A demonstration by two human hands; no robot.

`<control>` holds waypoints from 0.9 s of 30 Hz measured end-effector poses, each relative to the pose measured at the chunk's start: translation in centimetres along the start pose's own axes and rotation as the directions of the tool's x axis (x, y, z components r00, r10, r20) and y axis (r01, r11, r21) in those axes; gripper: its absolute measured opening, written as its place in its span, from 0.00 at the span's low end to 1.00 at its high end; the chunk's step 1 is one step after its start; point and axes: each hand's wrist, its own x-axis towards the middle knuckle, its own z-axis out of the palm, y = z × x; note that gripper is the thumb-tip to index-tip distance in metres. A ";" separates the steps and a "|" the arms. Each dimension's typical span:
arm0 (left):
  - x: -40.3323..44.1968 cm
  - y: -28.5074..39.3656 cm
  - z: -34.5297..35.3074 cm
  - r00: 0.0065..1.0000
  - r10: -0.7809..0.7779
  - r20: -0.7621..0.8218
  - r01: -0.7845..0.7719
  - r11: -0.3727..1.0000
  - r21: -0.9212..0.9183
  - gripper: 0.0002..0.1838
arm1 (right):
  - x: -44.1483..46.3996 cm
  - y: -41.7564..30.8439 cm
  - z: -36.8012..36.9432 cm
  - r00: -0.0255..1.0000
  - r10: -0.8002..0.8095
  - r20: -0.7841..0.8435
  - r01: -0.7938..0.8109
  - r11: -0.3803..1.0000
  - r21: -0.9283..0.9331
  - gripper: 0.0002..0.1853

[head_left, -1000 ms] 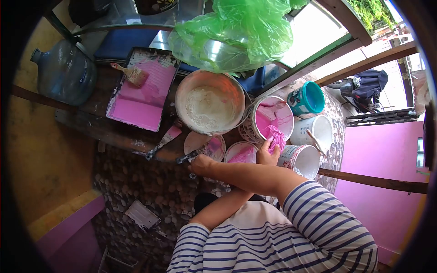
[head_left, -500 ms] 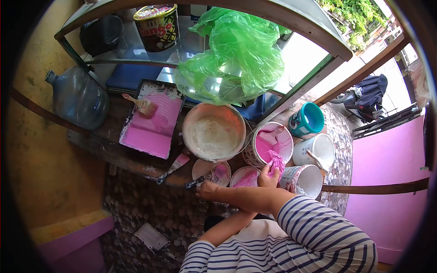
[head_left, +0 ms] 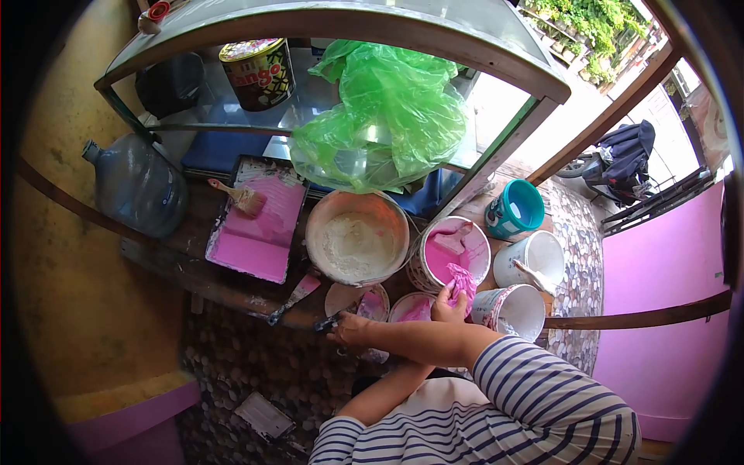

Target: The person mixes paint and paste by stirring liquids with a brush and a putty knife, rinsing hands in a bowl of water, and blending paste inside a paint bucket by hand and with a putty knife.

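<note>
One "Tango" tin [head_left: 259, 76] nr. green bag [head_left: 387, 116]

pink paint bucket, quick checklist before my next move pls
1. Pink paint in the bucket: ok, visible inside.
2. Left hand gripping the crumpled pink material: ok.
3. Right hand firmly on the black handle: cannot tell, the grip is hidden.
4. Forearms uncrossed: not ok, the right passes over the left.
5. Brush away from the bucket: ok, it lies on the paint tray.
</note>
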 end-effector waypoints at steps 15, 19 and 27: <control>0.2 -0.1 -0.2 1.000 -0.023 0.005 0.022 0.994 0.107 0.24 | -2.5 -0.5 -3.9 0.942 0.255 -0.219 -0.251 0.967 0.047 0.15; 0.6 -1.0 -0.5 1.000 0.021 0.009 -0.021 0.999 0.040 0.23 | -8.2 -1.2 -8.8 0.830 0.343 -0.440 -0.194 0.917 0.350 0.17; 1.8 -2.4 -3.9 0.885 0.422 0.196 -0.425 0.561 0.711 0.25 | -23.4 -0.4 -17.8 0.434 0.753 -0.494 0.010 0.544 0.839 0.15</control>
